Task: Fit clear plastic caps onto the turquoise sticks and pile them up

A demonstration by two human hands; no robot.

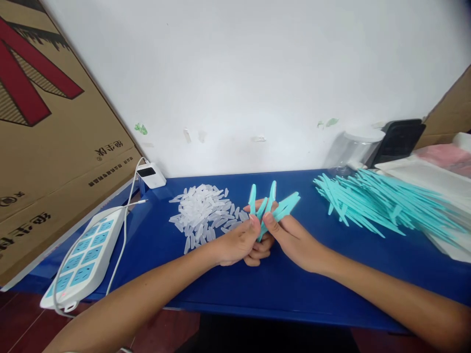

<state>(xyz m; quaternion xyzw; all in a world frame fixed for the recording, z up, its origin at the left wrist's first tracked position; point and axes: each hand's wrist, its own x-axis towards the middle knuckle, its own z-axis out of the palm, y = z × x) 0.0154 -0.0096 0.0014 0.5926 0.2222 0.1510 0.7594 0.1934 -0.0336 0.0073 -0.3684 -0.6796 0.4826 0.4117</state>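
Note:
Over the middle of the blue table, my two hands meet around a small bunch of turquoise eyebrow razors (272, 196). My left hand (241, 242) is closed, its thumb and fingers pinching razors whose heads point up and away. Touching it, my right hand (294, 240) is closed as well, with its thumb pressed on the razors and more of them (289, 205) fanning out to the right. The razors' lower ends are mostly hidden by my fingers. Left of my hands lies a heap of small translucent blade caps (202, 211). A large pile of turquoise razors (382, 201) spreads to the right.
A white power strip (84, 260) with blue sockets and a cable lies at the left edge, near a small white device (151, 175). Cardboard (66, 147) stands at left. A clear container (355, 149) and a black object (399, 139) stand back right, beside white packaging (415, 169).

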